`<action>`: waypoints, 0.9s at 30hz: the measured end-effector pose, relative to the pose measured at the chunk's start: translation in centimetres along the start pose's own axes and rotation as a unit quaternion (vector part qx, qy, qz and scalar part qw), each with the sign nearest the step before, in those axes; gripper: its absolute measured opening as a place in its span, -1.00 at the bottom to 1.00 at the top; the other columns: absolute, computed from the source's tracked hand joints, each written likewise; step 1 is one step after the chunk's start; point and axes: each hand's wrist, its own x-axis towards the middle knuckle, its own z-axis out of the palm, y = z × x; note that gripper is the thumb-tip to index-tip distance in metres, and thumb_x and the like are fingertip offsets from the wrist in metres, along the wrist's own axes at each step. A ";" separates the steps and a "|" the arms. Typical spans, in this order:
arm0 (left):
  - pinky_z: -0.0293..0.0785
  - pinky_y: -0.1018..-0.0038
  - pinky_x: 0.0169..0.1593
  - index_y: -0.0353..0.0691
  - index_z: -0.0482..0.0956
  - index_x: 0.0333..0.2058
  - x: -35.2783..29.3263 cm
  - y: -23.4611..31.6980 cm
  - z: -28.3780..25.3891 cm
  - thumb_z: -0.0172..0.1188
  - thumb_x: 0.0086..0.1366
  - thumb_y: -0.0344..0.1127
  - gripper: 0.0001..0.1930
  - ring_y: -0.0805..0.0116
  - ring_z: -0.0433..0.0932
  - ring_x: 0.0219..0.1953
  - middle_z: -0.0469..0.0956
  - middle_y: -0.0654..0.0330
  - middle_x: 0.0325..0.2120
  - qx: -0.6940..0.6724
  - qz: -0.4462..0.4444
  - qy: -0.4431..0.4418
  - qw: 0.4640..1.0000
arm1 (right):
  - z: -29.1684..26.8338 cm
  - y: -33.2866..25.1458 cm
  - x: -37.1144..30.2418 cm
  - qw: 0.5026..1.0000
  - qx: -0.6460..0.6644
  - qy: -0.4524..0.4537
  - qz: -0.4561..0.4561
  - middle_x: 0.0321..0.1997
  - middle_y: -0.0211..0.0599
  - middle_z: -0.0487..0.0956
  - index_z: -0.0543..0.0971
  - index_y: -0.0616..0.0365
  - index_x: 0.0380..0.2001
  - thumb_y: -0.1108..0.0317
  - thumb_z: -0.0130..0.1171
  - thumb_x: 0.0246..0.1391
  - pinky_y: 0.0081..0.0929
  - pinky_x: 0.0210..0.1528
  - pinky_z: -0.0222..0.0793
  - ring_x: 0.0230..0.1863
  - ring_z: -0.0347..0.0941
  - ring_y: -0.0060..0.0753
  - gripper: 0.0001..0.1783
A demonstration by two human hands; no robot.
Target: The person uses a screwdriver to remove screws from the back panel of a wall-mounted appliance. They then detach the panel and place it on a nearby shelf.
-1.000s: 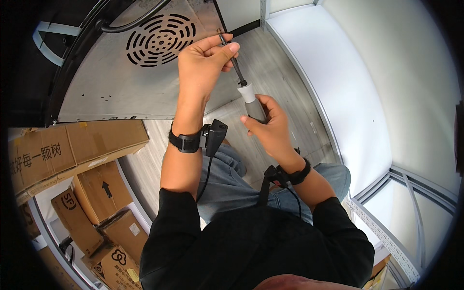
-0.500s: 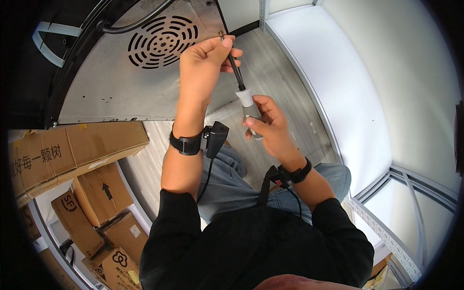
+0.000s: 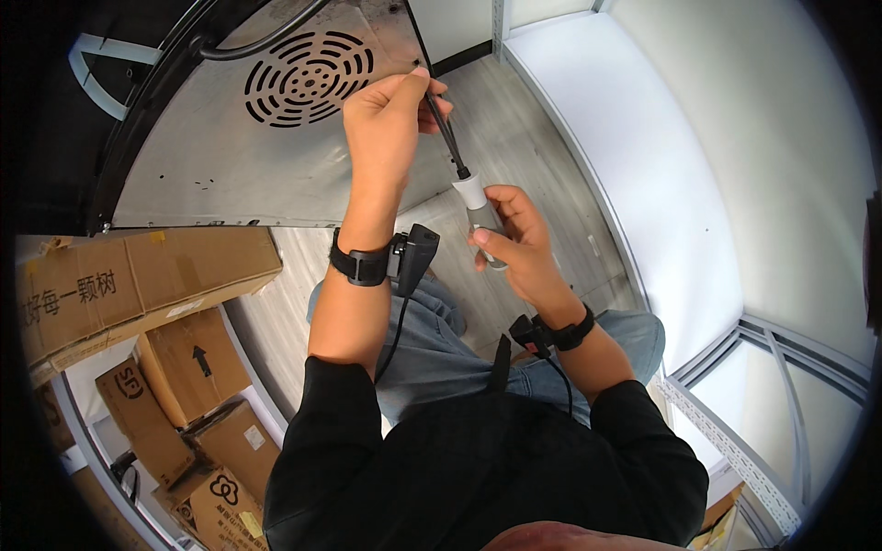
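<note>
My right hand (image 3: 516,241) is wrapped round the grey and white handle of a screwdriver (image 3: 481,220). Its long dark shaft slants up and left to my left hand (image 3: 393,110), whose thumb and fingers are pinched together around the tip end. Whatever else those fingertips hold is hidden. They are at the right edge of a metal panel (image 3: 184,165), just below a small dark hole. Round vent slots (image 3: 310,83) are cut through the panel to the left of my left hand.
A black cable (image 3: 266,43) curves across the panel's top. Cardboard boxes (image 3: 193,363) are stacked at lower left, with a long carton (image 3: 175,266) above them. White shelving (image 3: 634,156) with metal frames runs along the right. Wood-look floor (image 3: 524,138) lies between. Straps with cabled devices circle both wrists.
Both hands and the screwdriver have shifted slightly. The handle sits a little lower and to the right. The small dark hole by my left fingertips now shows more clearly.
</note>
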 end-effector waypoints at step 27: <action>0.39 0.56 -0.21 -0.23 0.59 -0.28 0.3 -12.0 27.7 0.17 0.28 -0.31 -0.86 0.50 0.50 -0.31 0.62 0.20 -0.34 0.035 -0.210 -0.467 0.858 | -19.8 -0.9 -11.4 0.922 0.076 0.355 -0.135 -0.39 -0.33 0.48 0.45 0.18 -0.12 0.47 0.09 -0.04 -0.66 -0.60 0.31 -0.45 0.43 -0.58 -0.67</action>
